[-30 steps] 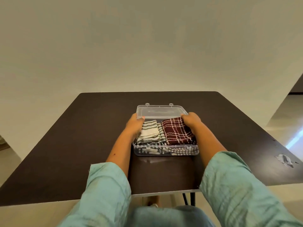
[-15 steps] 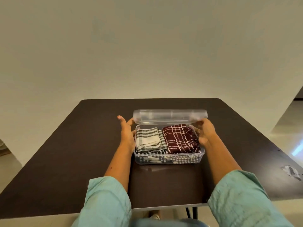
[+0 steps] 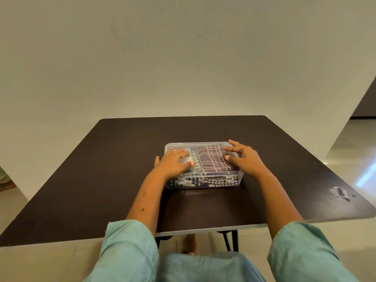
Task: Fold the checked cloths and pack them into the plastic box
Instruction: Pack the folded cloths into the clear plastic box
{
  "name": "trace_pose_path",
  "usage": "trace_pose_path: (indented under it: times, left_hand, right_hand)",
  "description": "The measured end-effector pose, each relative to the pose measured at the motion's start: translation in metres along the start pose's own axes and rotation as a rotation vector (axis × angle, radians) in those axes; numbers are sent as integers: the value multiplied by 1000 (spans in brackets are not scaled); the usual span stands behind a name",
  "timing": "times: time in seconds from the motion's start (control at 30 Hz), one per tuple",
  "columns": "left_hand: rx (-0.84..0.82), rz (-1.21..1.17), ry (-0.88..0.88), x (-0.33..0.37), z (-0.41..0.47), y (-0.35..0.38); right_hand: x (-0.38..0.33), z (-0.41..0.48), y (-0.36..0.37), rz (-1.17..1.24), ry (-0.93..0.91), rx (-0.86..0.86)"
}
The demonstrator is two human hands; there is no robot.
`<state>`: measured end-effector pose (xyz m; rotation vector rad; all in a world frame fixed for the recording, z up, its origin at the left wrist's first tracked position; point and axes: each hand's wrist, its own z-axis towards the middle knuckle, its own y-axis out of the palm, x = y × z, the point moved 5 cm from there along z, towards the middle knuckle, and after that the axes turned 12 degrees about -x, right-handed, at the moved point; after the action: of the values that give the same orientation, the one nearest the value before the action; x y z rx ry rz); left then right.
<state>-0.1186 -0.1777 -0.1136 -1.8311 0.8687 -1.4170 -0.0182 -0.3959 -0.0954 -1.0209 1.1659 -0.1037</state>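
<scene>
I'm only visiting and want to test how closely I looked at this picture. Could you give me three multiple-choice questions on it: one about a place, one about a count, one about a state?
1. Where in the clear plastic box does the maroon checked cloth lie?
A) its left half
B) its right half
C) outside it

2. How many hands rest on the box's clear plastic lid?
A) none
B) one
C) two

3. How is the lid?
A) down over the box
B) standing open
C) taken off

Answers:
1. B: the maroon cloth shows on the side of the right hand.
2. C: the left hand and the right hand both lie on the lid, fingers spread.
3. A: the lid lies flat on the box and the cloths show through it.
</scene>
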Motion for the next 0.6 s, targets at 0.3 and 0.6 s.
trace_pose_path:
  times: [0.3, 0.6]
  left_hand:
    - [113, 185, 113, -1, -45, 18]
    - [514, -174, 408, -16, -67, 33]
  right_hand:
    - [7, -53, 16, -127, -55, -6]
    - [16, -75, 41, -105, -166, 58]
